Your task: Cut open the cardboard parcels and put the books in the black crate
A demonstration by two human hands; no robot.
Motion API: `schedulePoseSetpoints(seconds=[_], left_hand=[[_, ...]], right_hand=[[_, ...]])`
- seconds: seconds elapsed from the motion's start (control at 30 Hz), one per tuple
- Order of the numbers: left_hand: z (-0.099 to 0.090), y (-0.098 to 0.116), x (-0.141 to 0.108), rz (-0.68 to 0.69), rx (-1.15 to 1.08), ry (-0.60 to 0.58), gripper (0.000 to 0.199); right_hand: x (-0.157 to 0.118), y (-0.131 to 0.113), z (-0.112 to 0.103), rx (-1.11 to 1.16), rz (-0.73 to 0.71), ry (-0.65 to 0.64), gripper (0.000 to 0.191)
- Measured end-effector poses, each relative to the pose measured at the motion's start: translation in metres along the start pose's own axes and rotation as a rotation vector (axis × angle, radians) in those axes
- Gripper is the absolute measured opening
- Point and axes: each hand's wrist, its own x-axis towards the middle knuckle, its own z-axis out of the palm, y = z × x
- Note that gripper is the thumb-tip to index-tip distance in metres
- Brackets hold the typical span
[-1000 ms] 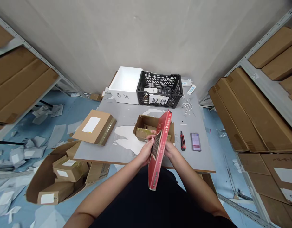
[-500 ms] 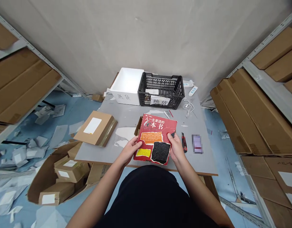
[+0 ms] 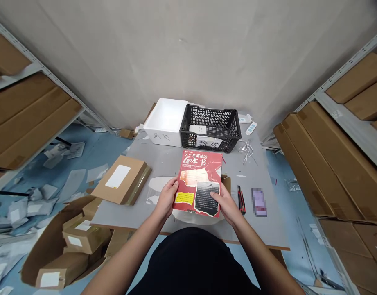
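Here we go, a thick red book point(image 3: 198, 174) is front and centre, cover up, held over the front part of a grey board table point(image 3: 263, 231), though I can't tell whether it's touching the surface. The left hand point(image 3: 167, 197) is closed on the book's left side, with the fingers curling over onto the cover. The right hand point(image 3: 225, 203) is closed on the lower right, fingers lying across the black panel. That two-handed hold looks just right: a book this thick should feel fairly heavy for its size, and it looks stiff enough as a block, though the cover may flex and the pages could flop open if it's lifted by one corner. The safest places to hold it look like the long edges or the spine side, with both hands supporting it. Just behind its right edge, a small cardboard box point(image 3: 226, 184) peeks out, and a red-and-black utility knife point(image 3: 241, 200) lies close by. Further back, a black plastic crate point(image 3: 210, 129) sits beside a white foam box point(image 3: 165, 123), while a flat brown parcel point(image 3: 120, 180) lies to the left on the table.
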Motion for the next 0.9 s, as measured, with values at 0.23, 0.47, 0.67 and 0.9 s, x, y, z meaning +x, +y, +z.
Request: schedulePoseSetpoints(seconds=[0.23, 0.47, 0.67, 0.9], left_hand=[[0.036, 0.070, 0.101, 0.203, 0.147, -0.063, 0.053], [0.077, 0.139, 0.267, 0.167, 0.484, -0.168, 0.042], [0.090, 0.134, 0.364, 0.142, 0.577, 0.013, 0.022], [0.092, 0.128, 0.407, 0.202, 0.631, 0.059, 0.023]], right_hand=[[0.098, -0.067, 0.011, -0.042, -0.220, 0.007, 0.049], [0.272, -0.122, 0.006, -0.121, -0.415, 0.051, 0.034], [0.380, -0.125, -0.010, -0.241, -0.108, 0.190, 0.014], [0.437, -0.108, -0.019, -0.384, -0.037, 0.194, 0.016]])
